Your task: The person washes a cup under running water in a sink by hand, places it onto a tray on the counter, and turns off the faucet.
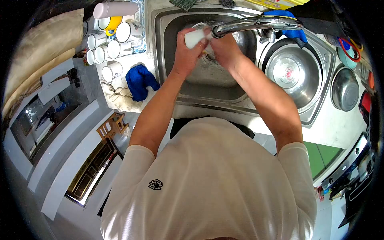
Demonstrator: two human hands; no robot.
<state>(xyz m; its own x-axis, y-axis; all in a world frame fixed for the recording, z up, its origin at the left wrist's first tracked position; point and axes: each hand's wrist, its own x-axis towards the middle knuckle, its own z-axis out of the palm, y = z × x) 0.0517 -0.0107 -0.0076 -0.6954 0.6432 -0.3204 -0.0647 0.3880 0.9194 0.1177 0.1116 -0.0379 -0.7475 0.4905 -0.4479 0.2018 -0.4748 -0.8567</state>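
The shirt logo (155, 184) is unreadable. The left hand (187, 54) curls its fingers round a smooth white cup (193, 39); the right hand (225, 48) is partly hidden, fingers unclear.

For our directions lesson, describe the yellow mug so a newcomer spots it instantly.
Find the steel sink, then the counter to its left. Beside the lilac bottle there stands the yellow mug, whose yellow body and handle set it apart from the white mugs nearby.
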